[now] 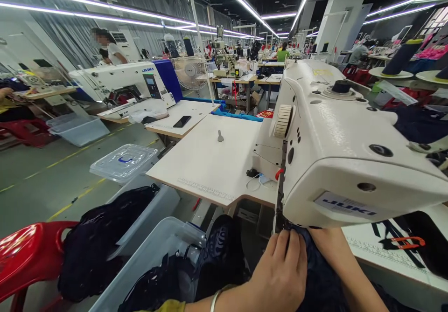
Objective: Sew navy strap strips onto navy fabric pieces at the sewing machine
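My left hand (282,267), with a bracelet at the wrist, has its fingers curled onto dark navy fabric (320,274) just below the head of a white JUKI sewing machine (350,162). The fabric hangs down from there toward my lap. My right hand goes in under the machine head from the right; its wrist (325,237) shows, but the fingers are hidden behind the head and the cloth. The needle area is only partly visible, dark and close to my left fingertips.
Left of the machine, a white table (206,153) carries a small grey metal piece (220,136). Clear plastic bins (182,230) with dark fabric stand below, near a red stool (31,256). Orange-handled snips (408,242) lie at right. A phone (182,121) rests on the neighbouring table.
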The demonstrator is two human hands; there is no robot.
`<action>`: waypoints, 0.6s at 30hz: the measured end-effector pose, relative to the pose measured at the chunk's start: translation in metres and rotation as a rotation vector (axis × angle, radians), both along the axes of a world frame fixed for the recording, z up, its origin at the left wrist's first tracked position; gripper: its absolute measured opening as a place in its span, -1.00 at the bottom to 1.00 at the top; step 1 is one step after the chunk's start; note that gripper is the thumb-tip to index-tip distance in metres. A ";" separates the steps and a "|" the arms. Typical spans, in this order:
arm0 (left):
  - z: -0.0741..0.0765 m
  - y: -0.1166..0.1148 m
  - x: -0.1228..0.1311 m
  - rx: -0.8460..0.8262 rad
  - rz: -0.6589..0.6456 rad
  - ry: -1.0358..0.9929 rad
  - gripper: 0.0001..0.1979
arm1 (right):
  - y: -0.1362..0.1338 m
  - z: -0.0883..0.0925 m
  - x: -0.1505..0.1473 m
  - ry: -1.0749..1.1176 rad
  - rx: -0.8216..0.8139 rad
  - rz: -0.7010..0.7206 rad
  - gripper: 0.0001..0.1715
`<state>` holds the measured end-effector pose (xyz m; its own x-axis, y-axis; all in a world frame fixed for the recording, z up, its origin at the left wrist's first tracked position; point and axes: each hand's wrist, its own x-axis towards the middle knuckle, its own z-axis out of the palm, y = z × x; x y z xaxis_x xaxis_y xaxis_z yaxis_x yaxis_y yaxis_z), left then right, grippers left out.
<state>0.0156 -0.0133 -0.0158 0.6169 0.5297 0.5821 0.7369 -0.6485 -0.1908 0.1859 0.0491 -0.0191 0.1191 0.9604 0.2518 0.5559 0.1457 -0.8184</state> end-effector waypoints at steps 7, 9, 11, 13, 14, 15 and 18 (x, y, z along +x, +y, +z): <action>0.001 0.001 0.002 0.003 0.012 0.024 -0.65 | 0.003 0.000 -0.003 0.087 0.004 -0.001 -0.80; 0.001 0.002 0.002 0.008 0.010 0.019 -0.65 | 0.003 0.002 -0.005 0.081 0.006 -0.007 -0.82; 0.002 0.002 0.003 0.014 0.008 0.005 -0.66 | 0.005 0.006 -0.007 0.076 0.017 -0.004 -0.85; 0.002 0.002 0.004 0.014 0.012 -0.011 -0.66 | 0.006 0.008 -0.008 0.068 0.022 0.006 -0.86; 0.002 0.002 0.005 0.016 0.016 -0.020 -0.67 | 0.006 0.009 -0.008 0.059 0.020 0.011 -0.85; 0.002 0.002 0.006 0.018 0.020 -0.026 -0.67 | 0.006 0.009 -0.008 0.042 0.022 0.017 -0.85; 0.001 0.001 0.007 0.029 0.020 -0.026 -0.67 | 0.006 0.004 -0.007 -0.021 0.053 0.028 -0.80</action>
